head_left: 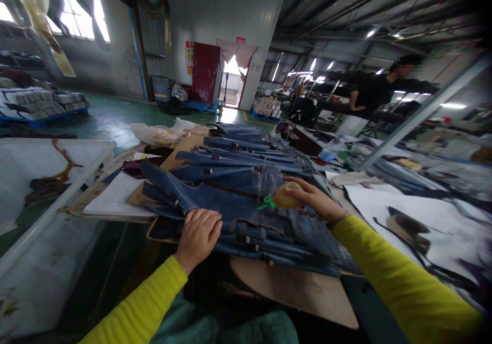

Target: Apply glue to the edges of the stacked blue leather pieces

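Layered blue leather-like pieces (226,200) with dark strips lie overlapped in a long row on the table. My left hand (200,236) rests on the near edge of one piece, its fingers lying over the surface side by side. The fingertips press on the blue material, and nothing shows inside the hand. Above the right part of the same row, my right hand (307,195) is closed on a yellowish-brown rounded lump (286,196) with a green tie (267,202) at its left end. Whether the lump touches the piece below, I cannot tell.
A printed paper sheet (113,196) lies left of the row. A white bin (92,164) stands further left. A curved brown board (292,285) juts out at the near edge. A bottle (330,149) and white sheets (388,210) are rightward. A person (374,95) stands beyond.
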Motion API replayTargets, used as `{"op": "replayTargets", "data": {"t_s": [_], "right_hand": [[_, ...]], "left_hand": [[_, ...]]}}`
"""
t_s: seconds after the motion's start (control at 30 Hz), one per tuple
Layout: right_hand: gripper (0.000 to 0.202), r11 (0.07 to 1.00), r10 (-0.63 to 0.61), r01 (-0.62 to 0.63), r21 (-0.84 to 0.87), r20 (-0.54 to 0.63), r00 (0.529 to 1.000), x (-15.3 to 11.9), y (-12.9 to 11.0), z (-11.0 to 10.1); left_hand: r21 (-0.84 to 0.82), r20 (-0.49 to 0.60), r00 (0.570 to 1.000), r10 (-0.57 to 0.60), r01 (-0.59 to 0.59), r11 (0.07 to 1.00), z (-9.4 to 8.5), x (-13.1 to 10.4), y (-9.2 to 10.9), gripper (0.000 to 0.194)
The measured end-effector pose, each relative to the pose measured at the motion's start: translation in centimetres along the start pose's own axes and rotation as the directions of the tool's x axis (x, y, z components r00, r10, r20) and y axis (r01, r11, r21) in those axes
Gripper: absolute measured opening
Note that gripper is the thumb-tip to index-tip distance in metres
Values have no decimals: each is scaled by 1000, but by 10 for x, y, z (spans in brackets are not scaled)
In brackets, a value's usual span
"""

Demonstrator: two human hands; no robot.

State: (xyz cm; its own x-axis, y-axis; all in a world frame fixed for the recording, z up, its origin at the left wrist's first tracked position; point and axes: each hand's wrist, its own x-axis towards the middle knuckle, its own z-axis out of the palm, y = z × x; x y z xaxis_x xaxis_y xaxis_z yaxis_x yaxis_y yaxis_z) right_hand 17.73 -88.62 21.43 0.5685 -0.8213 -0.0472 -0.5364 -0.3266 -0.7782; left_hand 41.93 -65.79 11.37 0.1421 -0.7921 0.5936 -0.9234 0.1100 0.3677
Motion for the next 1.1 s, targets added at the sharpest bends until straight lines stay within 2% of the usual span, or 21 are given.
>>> {"op": "replayTargets", "data": {"t_s": [0.27, 0.53, 0.8, 0.97, 1.1], "right_hand": [[53, 996, -22, 16, 90, 73, 997, -18, -5, 3], [52, 995, -86, 80, 65, 94, 992, -37, -16, 5], [52, 993, -119, 119, 2, 32, 992, -40, -14, 6], [50, 991, -131, 129, 33, 60, 990, -46, -13, 6], [50, 991, -130, 129, 40, 31, 991, -45, -9, 8]], "left_hand": [[3, 2, 1000, -2, 2, 1000, -1, -1, 1, 23], [0, 1, 1000, 1, -1, 1000, -1, -1, 1, 23], [21, -7, 1000, 1, 0, 1000, -2, 0, 2, 25], [23, -15, 1000, 9, -9, 1000, -2, 0, 1, 25], [21, -12, 1000, 6, -6, 1000, -2, 0, 2, 25]]}}
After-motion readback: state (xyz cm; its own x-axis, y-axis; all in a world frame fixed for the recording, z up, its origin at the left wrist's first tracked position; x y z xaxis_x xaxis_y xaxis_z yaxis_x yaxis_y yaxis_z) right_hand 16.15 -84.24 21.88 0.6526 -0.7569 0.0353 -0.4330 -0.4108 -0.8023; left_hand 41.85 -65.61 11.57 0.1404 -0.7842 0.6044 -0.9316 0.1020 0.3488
